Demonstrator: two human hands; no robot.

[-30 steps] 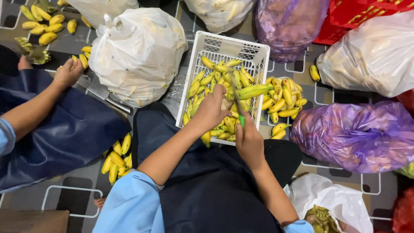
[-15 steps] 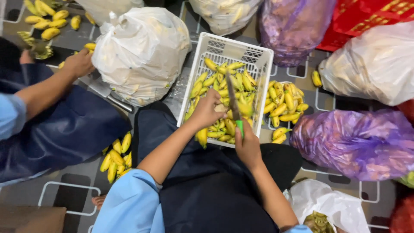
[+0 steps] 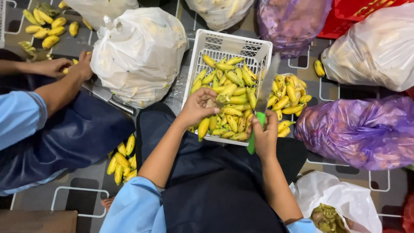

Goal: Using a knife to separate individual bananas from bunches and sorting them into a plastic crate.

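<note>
A person seated on a patterned floor works over a white plastic crate [image 3: 215, 45] of small yellow bananas [image 3: 235, 92] at the centre of the frame. The left hand [image 3: 199, 105] curls closed around a banana stem [image 3: 217, 100] just above the crate's near edge. The right hand [image 3: 264, 134] is closed around the green handle of a knife [image 3: 258, 123], its blade pointing up the frame beside the crate's right wall. At upper left, a co-worker's hands [image 3: 64, 68] rest near a bulging white bag [image 3: 138, 54]. A purple bag [image 3: 358, 131] lies at right.
</note>
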